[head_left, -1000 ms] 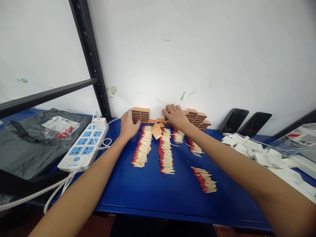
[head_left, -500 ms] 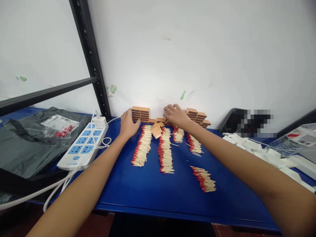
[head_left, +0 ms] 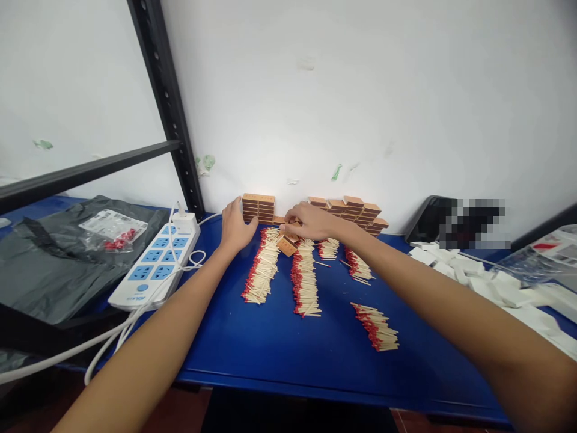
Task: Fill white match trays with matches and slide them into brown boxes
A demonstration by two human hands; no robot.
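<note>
My left hand [head_left: 237, 225] rests on the blue table [head_left: 270, 355] with its fingers against a stack of brown matchbox sleeves [head_left: 258, 208] by the wall. My right hand [head_left: 309, 221] reaches over loose brown sleeves [head_left: 287, 243] lying on the match rows, its fingers curled in a pinch on one of them. Behind it runs a second stepped stack of brown sleeves [head_left: 356, 211]. Rows of red-tipped matches [head_left: 305, 276] lie in front of both hands, with another row [head_left: 262, 266] on the left and a separate pile [head_left: 375, 326] nearer me.
A white power strip [head_left: 155, 261] with cables lies to the left, beside a black plastic bag [head_left: 58, 258] holding a small packet. White box trays [head_left: 487, 282] are heaped at the right. A black shelf post [head_left: 166, 108] stands at the back left.
My right hand has drawn back from the wall-side stack toward me and to the left, onto the loose sleeves on the matches. My left hand has stayed by the left stack.
</note>
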